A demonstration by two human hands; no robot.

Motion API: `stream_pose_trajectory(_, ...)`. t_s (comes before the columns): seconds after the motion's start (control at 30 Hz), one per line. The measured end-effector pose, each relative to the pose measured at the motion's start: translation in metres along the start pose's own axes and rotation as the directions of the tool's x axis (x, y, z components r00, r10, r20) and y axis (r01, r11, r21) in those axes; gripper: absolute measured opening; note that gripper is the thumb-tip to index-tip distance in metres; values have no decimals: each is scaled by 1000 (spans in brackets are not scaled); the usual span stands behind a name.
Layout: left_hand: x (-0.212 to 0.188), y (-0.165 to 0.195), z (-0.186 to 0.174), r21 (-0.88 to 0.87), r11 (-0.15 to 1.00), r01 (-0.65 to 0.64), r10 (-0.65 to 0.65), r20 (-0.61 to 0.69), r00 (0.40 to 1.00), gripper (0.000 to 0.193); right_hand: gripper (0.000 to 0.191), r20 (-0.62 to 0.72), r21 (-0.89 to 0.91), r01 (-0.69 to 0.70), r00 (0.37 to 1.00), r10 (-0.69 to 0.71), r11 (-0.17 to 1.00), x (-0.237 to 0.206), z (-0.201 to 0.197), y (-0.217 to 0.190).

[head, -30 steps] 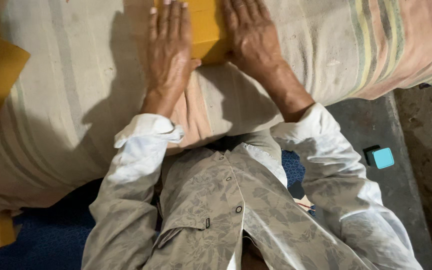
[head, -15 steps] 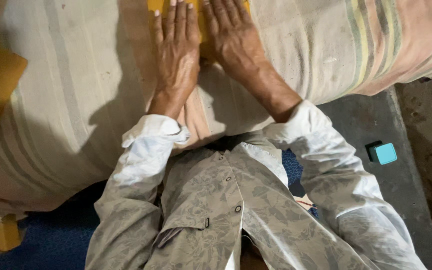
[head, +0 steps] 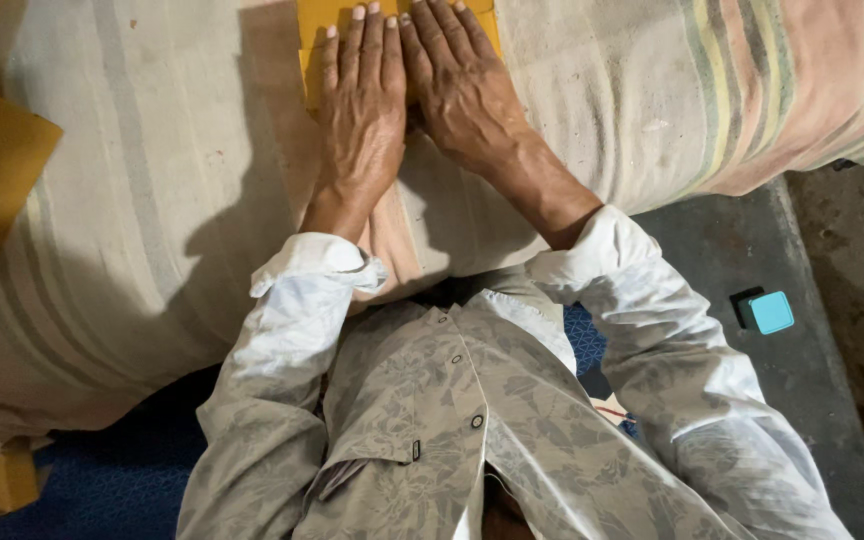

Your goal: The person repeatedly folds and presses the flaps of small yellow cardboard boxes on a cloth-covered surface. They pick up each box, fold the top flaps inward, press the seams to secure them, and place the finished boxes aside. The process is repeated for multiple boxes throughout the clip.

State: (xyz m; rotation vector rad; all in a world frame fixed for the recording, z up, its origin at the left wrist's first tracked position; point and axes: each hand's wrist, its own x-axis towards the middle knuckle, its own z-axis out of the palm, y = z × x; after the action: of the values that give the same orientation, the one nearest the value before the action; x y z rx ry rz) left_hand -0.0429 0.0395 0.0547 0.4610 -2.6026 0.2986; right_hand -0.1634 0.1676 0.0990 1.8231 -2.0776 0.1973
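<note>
Both palms, left hand [head: 362, 120] and right hand [head: 462, 85], lie flat with fingers together, gripping nothing, pressing down the yellow paper sheet [head: 317, 20] at twelve o'clock on the striped cloth [head: 132, 200], apparently to flatten it.

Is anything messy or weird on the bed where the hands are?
Nothing much stands out. The left hand and right hand lie flat, side by side, on a yellow sheet atop the striped cloth. The cloth has some small dark specks. A little teal block sits alone on the floor.
</note>
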Motion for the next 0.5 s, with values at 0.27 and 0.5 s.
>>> stream_pose_trajectory(0.27,-17,-48,-34,-337,937,94,-56,121,991,74,82,-57,159,-196,977,208,968,-10,-3,9)
stream_pose_trajectory(0.5,-15,-10,-9,-261,954,144,-166,-63,984,50,53,-217,129,-201,950,225,971,5,35,-21)
